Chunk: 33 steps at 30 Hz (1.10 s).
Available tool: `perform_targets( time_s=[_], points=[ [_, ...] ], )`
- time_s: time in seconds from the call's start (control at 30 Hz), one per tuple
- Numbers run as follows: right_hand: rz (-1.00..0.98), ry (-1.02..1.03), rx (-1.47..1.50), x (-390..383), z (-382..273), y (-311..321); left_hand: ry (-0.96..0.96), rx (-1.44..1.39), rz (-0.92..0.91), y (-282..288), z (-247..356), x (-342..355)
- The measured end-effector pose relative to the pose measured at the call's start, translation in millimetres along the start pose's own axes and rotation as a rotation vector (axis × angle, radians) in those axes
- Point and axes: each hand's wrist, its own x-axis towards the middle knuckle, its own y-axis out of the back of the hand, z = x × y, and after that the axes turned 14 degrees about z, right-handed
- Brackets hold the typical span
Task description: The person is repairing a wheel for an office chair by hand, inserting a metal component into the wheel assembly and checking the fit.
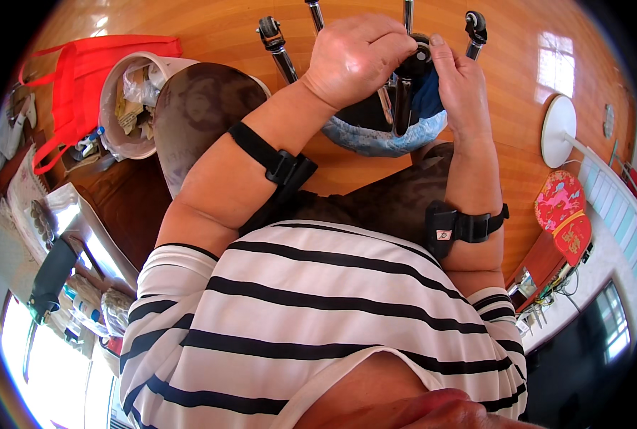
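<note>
An upturned stool with chrome legs stands before me, a dark caster wheel point(420, 56) on its nearest leg point(402, 107). My left hand point(357, 57) is closed in a pinch at the caster's left side; what its fingertips hold is hidden. On the other side, my right hand point(465, 89) grips the caster, thumb beside the wheel and other fingers mostly hidden. A dark blue cloth point(427, 96) hangs by the right palm. Below is the stool's rounded seat edge in a light blue patterned cover point(375, 139). More casters point(269, 28) point up on the other legs.
To the left stand a pale bin point(162, 70) holding paper and plastic, and a red bag point(82, 86) on the wooden floor point(225, 43). At right are a white round disc on a stand point(559, 132) and a red patterned fan point(561, 204). My knees flank the stool.
</note>
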Motion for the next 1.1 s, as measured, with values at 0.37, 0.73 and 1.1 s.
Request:
perform_targets(
  time_s=[0.37,0.73,1.1],
  points=[
    [-0.001,-0.035,0.025,-2.7,-8.2,0.2,0.233,-0.061,-0.025,-7.9,8.1,-12.5],
    [-0.023,-0.165,0.235,-0.9,-3.9,0.5,0.49,-0.124,-0.111,-6.4,14.9,-21.9],
    [0.011,-0.223,0.209,3.5,-1.4,-0.7,0.661,-0.221,-0.121,-10.1,6.8,-37.5]
  ],
)
